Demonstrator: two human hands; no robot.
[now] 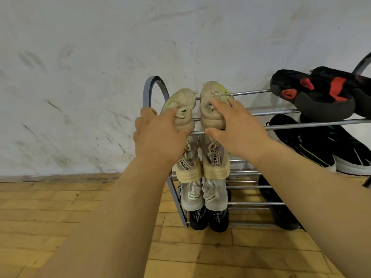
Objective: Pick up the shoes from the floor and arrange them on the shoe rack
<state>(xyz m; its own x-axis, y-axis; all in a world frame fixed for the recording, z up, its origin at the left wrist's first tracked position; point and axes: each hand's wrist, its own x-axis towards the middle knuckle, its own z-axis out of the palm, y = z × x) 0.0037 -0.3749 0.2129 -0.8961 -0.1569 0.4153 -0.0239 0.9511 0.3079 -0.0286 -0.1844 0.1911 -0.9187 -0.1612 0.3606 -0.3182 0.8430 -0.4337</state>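
While the left hand (158,135) hides the left beige shoe's (180,99) heel, gripping it, the right hand (236,125) grips the right beige shoe (210,115) at the shoe rack's (281,127) top left edge; rails lie bare toward black shoes (321,101), cut off right.

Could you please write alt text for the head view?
The left hand and right hand each grip one of two beige sneakers on the top tier of a shoe rack by a white wall. Black-and-red shoes sit to their right; other pairs occupy lower tiers.

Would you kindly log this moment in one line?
left hand grips left beige shoe; right hand grips right shoe; both on rack
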